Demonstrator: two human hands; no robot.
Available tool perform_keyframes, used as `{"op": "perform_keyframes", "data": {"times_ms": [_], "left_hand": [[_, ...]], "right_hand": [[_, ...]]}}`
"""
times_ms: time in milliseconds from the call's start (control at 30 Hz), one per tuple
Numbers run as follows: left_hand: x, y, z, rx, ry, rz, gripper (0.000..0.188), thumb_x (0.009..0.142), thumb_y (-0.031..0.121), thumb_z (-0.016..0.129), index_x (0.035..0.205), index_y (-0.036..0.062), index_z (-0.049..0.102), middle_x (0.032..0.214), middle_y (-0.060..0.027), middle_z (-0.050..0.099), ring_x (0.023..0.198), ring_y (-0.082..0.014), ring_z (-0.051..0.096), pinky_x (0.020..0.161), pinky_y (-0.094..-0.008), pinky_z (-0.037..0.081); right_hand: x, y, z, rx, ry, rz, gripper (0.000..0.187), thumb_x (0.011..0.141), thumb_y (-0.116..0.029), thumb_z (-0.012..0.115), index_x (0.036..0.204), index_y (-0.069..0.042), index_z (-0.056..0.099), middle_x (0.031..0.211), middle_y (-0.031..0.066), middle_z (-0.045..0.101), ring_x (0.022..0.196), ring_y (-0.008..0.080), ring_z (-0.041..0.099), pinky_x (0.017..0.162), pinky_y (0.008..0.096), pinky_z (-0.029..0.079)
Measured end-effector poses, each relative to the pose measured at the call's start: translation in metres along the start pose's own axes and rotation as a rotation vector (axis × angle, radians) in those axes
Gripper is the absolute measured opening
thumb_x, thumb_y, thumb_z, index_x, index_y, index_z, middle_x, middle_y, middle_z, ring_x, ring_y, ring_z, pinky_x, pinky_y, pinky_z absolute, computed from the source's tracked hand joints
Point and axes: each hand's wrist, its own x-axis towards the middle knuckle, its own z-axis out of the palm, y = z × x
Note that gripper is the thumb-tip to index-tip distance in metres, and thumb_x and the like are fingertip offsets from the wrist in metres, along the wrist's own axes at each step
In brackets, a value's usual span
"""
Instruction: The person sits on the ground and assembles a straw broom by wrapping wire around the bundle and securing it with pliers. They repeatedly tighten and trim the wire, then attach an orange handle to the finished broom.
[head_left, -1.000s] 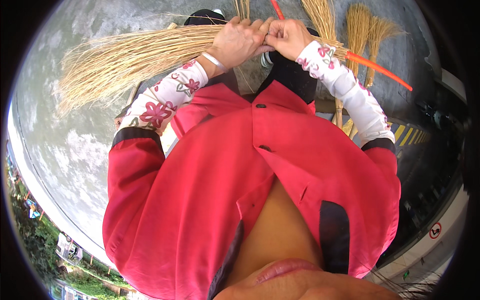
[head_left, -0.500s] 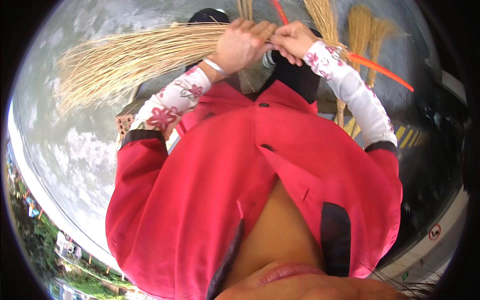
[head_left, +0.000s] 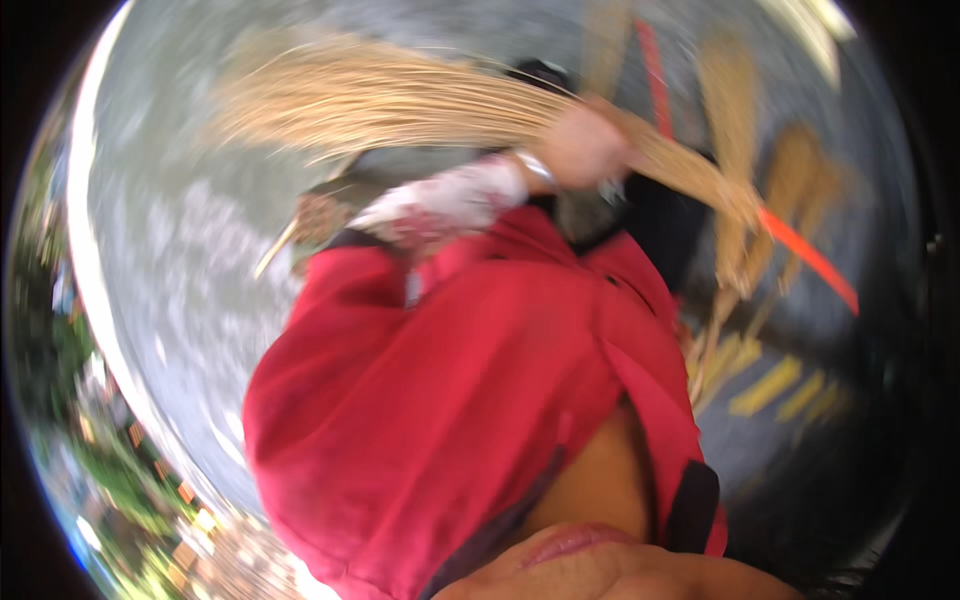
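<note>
White sleeve [head_left: 450, 205] angling up and right, left hand [head_left: 590, 148] blurred but clasped round the straw bundle [head_left: 400, 95]; the right hand's state, can't tell! Golden bristles fan out leftward, narrowing right, held above the mottled grey floor [head_left: 180, 260]. Other brooms [head_left: 730, 90] lie rightward, near yellow stripes [head_left: 768, 388].

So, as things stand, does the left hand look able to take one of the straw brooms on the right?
Probably not without letting go: the left hand looks closed around the straw bundle, whose right end also seems to cross in front of the closest straw broom.
</note>
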Motion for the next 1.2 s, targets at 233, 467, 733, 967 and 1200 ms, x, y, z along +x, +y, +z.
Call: {"op": "perform_keyframes", "data": {"times_ms": [233,467,733,967,1200], "left_hand": [[0.022,0.004,-0.021,0.053,0.221,0.084,0.034,0.093,0.027,0.066,0.120,0.0063,0.067,0.110,-0.0127,0.071,0.091,-0.0340,0.067,0.083,-0.0398,0.052],[0.036,0.004,-0.036,0.107,0.138,0.040,0.037,0.096,0.026,0.064,0.125,0.0042,0.066,0.113,-0.0149,0.070,0.093,-0.0335,0.066,0.084,-0.0391,0.051],[0.036,0.006,-0.039,0.093,0.036,-0.066,0.039,0.097,0.027,0.063,0.127,0.0023,0.065,0.112,-0.0180,0.070,0.099,-0.0352,0.066,0.088,-0.0418,0.051],[0.036,0.001,-0.038,0.092,0.046,-0.023,0.039,0.098,0.028,0.059,0.130,0.0051,0.062,0.114,-0.0202,0.069,0.103,-0.0375,0.065,0.091,-0.0418,0.051],[0.032,-0.013,-0.034,0.087,0.183,0.085,0.040,0.092,0.030,0.065,0.123,0.0047,0.066,0.109,-0.0123,0.072,0.092,-0.0298,0.068,0.084,-0.0380,0.052]], "right_hand": [[-0.054,-0.046,0.033,-0.317,0.148,0.260,0.029,0.095,-0.029,0.059,0.115,-0.008,0.060,0.106,0.0093,0.060,0.100,0.0268,0.058,0.085,0.0415,0.048],[-0.041,-0.052,0.029,-0.212,0.298,0.243,0.042,0.086,-0.027,0.063,0.125,-0.013,0.056,0.116,0.0120,0.058,0.110,0.0352,0.056,0.093,0.0466,0.047],[-0.064,-0.043,0.063,-0.149,0.076,0.442,0.043,0.079,-0.017,0.070,0.119,-0.015,0.056,0.113,0.0094,0.058,0.103,0.0334,0.058,0.087,0.0481,0.049],[-0.084,-0.016,0.060,-0.088,0.128,0.195,0.038,0.084,-0.016,0.067,0.119,-0.012,0.056,0.111,0.0132,0.058,0.102,0.0353,0.058,0.087,0.0462,0.049],[-0.050,-0.063,-0.009,0.344,-0.120,0.176,0.040,0.083,-0.010,0.063,0.123,-0.010,0.055,0.114,0.0130,0.060,0.101,0.0337,0.058,0.087,0.0462,0.049]]}}
